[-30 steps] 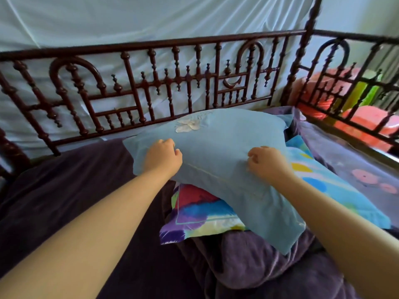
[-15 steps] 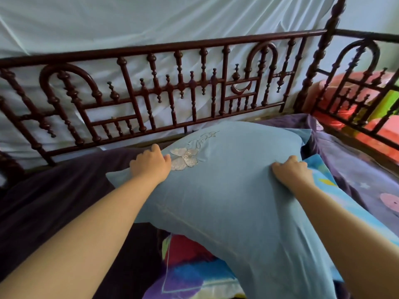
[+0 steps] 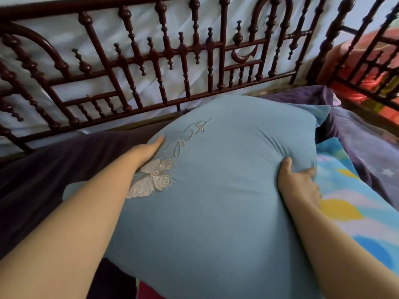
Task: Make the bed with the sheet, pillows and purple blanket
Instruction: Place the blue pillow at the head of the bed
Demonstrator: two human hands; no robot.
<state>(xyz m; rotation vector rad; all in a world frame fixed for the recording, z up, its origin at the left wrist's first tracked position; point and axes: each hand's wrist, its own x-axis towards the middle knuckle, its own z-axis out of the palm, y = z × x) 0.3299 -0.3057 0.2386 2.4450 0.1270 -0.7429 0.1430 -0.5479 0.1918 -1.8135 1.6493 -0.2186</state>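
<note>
A plain blue pillow (image 3: pixel 226 186) with an embroidered butterfly fills the middle of the view, lifted close to the headboard. My left hand (image 3: pixel 146 153) is pressed against its left side, fingers partly hidden behind the fabric. My right hand (image 3: pixel 299 184) clutches the right side, bunching the cloth. A colourful patterned pillow (image 3: pixel 354 214) lies under and to the right of it. The dark purple blanket (image 3: pixel 60 169) spreads over the bed at left. A lighter purple printed sheet (image 3: pixel 367 147) shows at right.
A dark carved wooden headboard (image 3: pixel 183 67) runs across the back, with pale fabric (image 3: pixel 138 39) hanging behind it. A matching side rail (image 3: pixel 367 61) stands at right, with red and green things beyond it.
Both hands have carried the blue pillow up and toward the headboard, and my view has come closer. My left hand slid round its left side; the colourful pillow is now mostly covered.
</note>
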